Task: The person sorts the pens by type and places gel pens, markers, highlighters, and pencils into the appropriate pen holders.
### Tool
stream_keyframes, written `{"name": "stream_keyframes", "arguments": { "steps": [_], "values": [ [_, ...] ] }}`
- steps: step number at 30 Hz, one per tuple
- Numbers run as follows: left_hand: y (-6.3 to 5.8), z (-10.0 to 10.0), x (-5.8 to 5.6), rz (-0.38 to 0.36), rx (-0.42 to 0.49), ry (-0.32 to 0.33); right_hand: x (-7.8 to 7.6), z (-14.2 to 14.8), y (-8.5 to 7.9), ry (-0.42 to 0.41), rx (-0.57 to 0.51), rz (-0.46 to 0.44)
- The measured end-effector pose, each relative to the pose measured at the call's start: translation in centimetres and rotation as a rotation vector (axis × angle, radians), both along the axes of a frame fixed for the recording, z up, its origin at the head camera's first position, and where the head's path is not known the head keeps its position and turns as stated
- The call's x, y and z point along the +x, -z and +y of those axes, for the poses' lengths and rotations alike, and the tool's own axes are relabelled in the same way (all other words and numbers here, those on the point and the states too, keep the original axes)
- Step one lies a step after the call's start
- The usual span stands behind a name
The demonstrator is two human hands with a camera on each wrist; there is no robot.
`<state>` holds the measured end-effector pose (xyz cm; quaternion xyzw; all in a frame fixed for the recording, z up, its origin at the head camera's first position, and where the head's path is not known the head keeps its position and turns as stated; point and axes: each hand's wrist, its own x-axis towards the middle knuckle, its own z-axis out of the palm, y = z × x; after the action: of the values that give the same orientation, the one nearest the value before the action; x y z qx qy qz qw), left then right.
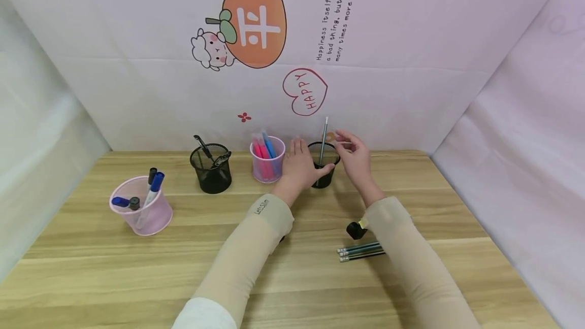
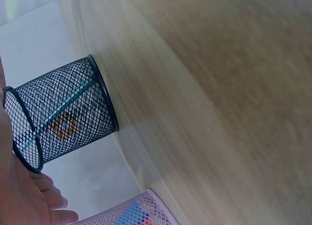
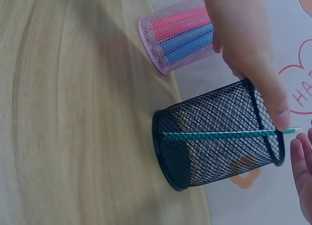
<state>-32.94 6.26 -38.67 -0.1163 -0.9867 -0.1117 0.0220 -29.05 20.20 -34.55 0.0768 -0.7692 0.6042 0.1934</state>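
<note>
A black mesh pen cup [image 1: 323,176] stands upright near the back wall with one teal pencil [image 1: 324,136] leaning inside it, eraser end up. My left hand [image 1: 299,166] is at the cup's left side, fingers straight and thumb stretched across the front of the rim. In the right wrist view, that thumb lies along the rim beside the pencil. On the right of the rim, my right hand [image 1: 356,159] has loosely bent fingers holding nothing. Its fingertips [image 3: 298,154] are close to the pencil's top end in the right wrist view.
Several pencils [image 1: 361,251] lie near my right forearm, beside a small black object [image 1: 355,230]. Left of the hands stand a pink cup [image 1: 267,166] with pink and blue pens, a black mesh cup [image 1: 215,179] with black pens, and a pink cup [image 1: 157,217] with markers.
</note>
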Motion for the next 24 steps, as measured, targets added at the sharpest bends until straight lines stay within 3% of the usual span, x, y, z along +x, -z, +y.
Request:
{"name": "stream_keyframes", "arguments": {
  "steps": [8,16,19,24],
  "values": [
    [0.1,0.0,0.0,0.003,0.014,0.003,0.7,0.4,-0.9,-0.055,0.073,-0.011],
    [0.1,0.1,0.1,-0.003,0.018,0.001,2.1,1.2,-1.3,-0.103,0.167,0.049],
    [0.1,0.1,0.1,0.001,0.022,0.000,2.2,1.6,-1.0,-0.130,0.188,0.075],
    [0.2,0.0,0.1,-0.001,0.045,-0.005,1.4,2.8,0.8,-0.177,0.218,0.091]
  ]
}}
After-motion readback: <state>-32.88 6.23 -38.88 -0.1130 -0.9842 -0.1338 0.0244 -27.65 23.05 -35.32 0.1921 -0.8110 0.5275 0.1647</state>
